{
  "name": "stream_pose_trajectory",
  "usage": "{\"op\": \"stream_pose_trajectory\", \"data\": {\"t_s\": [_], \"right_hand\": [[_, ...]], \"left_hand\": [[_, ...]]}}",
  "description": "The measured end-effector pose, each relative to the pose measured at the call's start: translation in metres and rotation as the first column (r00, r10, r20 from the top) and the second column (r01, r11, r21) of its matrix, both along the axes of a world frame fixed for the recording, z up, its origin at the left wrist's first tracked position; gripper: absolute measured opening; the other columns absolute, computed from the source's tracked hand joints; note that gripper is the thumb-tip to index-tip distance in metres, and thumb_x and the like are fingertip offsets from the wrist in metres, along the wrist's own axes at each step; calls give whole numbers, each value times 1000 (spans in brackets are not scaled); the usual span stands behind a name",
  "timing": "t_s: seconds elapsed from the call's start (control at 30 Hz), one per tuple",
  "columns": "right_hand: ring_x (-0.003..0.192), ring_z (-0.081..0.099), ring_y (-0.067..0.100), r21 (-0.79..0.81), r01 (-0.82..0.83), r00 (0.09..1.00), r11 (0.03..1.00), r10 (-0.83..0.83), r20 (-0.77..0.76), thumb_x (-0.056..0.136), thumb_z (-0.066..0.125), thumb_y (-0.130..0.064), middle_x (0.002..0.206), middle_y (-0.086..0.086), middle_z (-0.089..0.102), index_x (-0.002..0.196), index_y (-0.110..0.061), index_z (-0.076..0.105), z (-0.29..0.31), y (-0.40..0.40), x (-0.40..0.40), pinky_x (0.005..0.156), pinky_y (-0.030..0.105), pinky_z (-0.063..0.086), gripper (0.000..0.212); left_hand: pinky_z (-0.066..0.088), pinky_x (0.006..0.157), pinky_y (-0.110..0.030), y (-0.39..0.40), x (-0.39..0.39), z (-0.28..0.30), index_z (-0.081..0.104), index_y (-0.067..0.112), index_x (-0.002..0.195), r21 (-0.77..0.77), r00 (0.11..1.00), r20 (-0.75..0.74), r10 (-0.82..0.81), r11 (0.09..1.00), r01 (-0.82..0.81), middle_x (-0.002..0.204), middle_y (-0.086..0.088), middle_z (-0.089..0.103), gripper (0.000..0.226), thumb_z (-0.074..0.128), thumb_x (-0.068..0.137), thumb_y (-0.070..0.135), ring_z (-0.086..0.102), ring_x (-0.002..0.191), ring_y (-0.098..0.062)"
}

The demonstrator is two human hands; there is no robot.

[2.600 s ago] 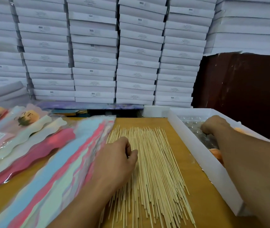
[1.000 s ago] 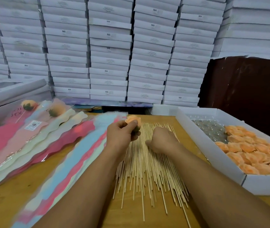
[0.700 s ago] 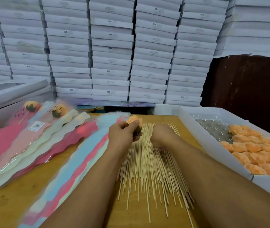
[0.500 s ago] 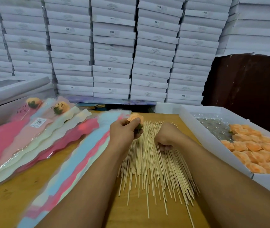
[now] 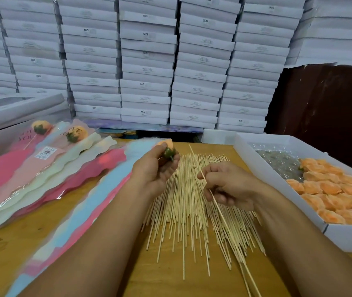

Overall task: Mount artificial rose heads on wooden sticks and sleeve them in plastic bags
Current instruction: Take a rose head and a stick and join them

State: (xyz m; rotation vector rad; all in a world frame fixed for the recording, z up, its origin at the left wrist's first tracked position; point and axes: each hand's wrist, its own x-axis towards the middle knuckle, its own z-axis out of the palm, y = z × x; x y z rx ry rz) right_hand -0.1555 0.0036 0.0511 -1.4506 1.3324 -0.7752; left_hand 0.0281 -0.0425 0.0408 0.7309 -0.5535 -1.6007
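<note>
My left hand (image 5: pixel 154 171) grips an orange rose head (image 5: pixel 166 145) with its green base turned toward me, above the far end of a spread of wooden sticks (image 5: pixel 183 211) on the table. My right hand (image 5: pixel 226 185) pinches a single stick (image 5: pixel 220 210) lifted off the pile, its tip pointing up toward the rose head and a short gap away from it. Colourful plastic sleeves (image 5: pixel 81 202) lie in a fan to the left. Two sleeved roses (image 5: pixel 77 135) rest at the far left.
A white tray (image 5: pixel 278 183) at the right holds several orange rose heads (image 5: pixel 337 196) and bubble wrap. Stacks of white boxes (image 5: pixel 147 61) form a wall behind the table. A grey box lid (image 5: pixel 16 112) stands at the far left. A dark panel fills the back right.
My right hand moved from the tray to the sticks, then lifted one stick off the pile. My left hand took the rose head and now tilts its green base toward the stick.
</note>
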Motion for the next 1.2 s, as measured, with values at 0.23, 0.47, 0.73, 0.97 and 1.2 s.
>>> {"op": "stream_pose_trajectory", "data": {"t_s": [0.23,0.47,0.73,0.97,1.2], "right_hand": [[30,32,12,-71,-124,992,990,125,2,103,34,-13,49,8,54,108,-16,56,10,26,17,33,17,21,23],[34,36,9,-224,-248,963,942,214,-166,109,32,-38,43,0,51,122,-41,63,8,35,29,36,19,31,33],[40,47,7,-214,-267,942,940,207,-266,109,32,-34,43,0,52,127,-31,63,3,34,35,51,15,42,35],[39,46,7,-250,-230,958,941,173,-230,109,33,-34,42,1,51,122,-33,65,4,32,32,48,6,39,34],[39,45,7,-243,-254,956,936,205,-212,109,33,-34,44,2,52,123,-37,64,6,35,31,48,11,41,33]], "left_hand": [[60,62,-25,-1,8,5,64,-5,96,55,977,-214,-3,998,15,72,-17,70,20,64,96,16,68,72,-22],[61,56,-28,-1,13,11,63,-7,97,14,917,-400,8,1000,-3,72,-17,71,18,66,95,11,73,60,-24],[62,61,-27,4,8,16,65,-7,98,-41,911,-407,-67,998,55,81,-15,72,21,69,92,13,73,63,-24],[62,59,-27,7,7,19,65,-6,102,-77,912,-400,-95,995,70,78,-14,74,21,69,93,13,74,65,-23],[61,57,-27,8,7,20,65,-5,102,-88,915,-395,-83,995,53,77,-13,73,19,67,94,12,73,63,-22]]}}
